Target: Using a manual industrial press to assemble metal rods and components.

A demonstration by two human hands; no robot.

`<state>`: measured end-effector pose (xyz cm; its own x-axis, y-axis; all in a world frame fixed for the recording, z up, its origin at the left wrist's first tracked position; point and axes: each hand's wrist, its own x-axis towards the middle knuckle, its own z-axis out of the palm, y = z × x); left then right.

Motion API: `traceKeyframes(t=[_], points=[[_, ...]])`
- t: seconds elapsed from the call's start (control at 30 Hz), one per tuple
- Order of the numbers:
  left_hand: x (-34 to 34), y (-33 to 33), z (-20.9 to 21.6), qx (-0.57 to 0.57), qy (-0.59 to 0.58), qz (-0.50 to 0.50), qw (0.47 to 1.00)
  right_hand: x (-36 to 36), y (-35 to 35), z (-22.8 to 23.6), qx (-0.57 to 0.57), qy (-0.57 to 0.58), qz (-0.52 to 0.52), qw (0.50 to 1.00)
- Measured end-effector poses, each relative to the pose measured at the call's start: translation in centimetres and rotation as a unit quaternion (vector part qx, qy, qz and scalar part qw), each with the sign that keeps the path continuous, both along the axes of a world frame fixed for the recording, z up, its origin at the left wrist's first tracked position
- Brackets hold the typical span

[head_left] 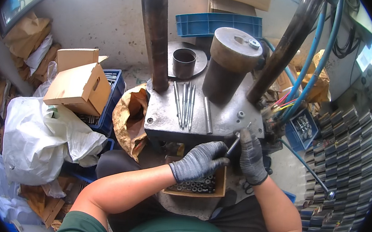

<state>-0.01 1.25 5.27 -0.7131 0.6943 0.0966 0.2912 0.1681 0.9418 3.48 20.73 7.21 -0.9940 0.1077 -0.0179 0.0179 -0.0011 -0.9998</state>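
My left hand (199,162), in a grey knit glove, is closed on the lower end of a slim metal rod (233,148) at the front edge of a steel press bed (163,118). My right hand (252,160), gloved alike, closes round the rod's upper part; its thin tip pokes out above the fingers. The rod slants up to the right. Several slim pointed rods (187,106) lie side by side on the bed. Right of them lies a thicker plain bar (207,116). A small metal ring (240,115) sits nearer my right hand.
Below my hands stands a cardboard box (220,191) of small ring-ended metal parts. A heavy steel cylinder (236,54) rises from the bed between two posts (156,32). Cartons (79,85) and white sacks (36,133) crowd the left; stacked metal parts (342,167) and blue hoses (318,66), the right.
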Motion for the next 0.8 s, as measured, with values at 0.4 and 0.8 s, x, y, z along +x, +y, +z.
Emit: traceKeyframes(t=[0.4, 0.8], points=[[-0.2, 0.0, 0.5, -0.026, 0.047, -0.008, 0.999, 0.2, -0.5, 0.5, 0.001, 0.024, -0.012, 1.000], [-3.3, -1.9, 1.4, -0.111, 0.237, 0.054, 0.964, -0.7, 0.5, 0.1, 0.066, -0.034, 0.053, 0.996]])
